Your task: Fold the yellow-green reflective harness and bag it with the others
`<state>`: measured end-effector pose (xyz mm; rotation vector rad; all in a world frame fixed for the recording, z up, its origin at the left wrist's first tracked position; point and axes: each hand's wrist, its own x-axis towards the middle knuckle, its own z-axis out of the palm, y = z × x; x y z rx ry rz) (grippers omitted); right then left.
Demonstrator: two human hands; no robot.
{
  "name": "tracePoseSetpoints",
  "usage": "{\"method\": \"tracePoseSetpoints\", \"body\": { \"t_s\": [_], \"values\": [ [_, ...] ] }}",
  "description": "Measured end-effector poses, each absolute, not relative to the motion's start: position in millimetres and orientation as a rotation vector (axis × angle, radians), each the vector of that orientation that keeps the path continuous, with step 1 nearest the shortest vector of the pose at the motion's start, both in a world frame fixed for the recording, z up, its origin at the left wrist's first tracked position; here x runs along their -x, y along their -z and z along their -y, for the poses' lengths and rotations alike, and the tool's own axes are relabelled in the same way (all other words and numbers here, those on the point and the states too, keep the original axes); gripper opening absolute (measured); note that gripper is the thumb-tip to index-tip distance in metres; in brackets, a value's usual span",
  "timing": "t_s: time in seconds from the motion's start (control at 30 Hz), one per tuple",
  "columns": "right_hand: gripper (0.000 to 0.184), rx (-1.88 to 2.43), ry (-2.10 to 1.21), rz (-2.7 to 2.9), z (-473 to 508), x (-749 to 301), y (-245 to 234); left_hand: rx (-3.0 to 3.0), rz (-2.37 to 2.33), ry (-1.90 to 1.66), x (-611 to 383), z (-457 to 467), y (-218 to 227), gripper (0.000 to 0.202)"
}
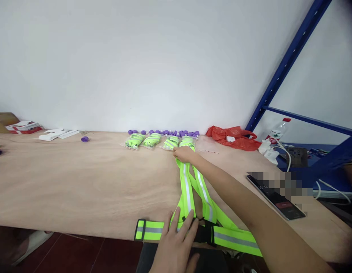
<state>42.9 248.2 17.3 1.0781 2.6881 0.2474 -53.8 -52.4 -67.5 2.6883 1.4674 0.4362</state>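
Observation:
A neon-yellow reflective vest (186,185), made of straps with silver stripes, lies stretched along the tabletop near its front edge. My right hand (184,154) reaches across to the far end of its shoulder straps, fingers closed on them; the fingertips are partly hidden. My left hand (177,240) rests flat on the waist belt with fingers spread. A black buckle (140,229) sits at the belt's left end. Just beyond my right hand are several clear bags of folded yellow vests (170,142), side by side.
Several purple rolls (166,132) line the wall, and one purple piece (84,139) stands apart at left. A red plastic bag (235,138), a phone (274,197), a bottle (278,131) and a blue metal frame (288,64) are at right. White papers (58,134) lie at left.

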Motion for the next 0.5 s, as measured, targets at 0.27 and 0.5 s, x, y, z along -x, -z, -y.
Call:
{"method": "tracePoseSetpoints", "body": {
  "t_s": [0.27,0.5],
  "values": [
    [0.027,-1.32,-0.322,-2.621,-252.3,-30.6,-10.4,-2.734,-1.463,-0.346,46.2,52.3,87.3,0.093],
    [0.038,-1.452,-0.264,-2.754,-238.7,-47.7,-21.6,-2.732,-1.393,-0.355,55.3,47.5,77.1,0.091]
  ]
}}
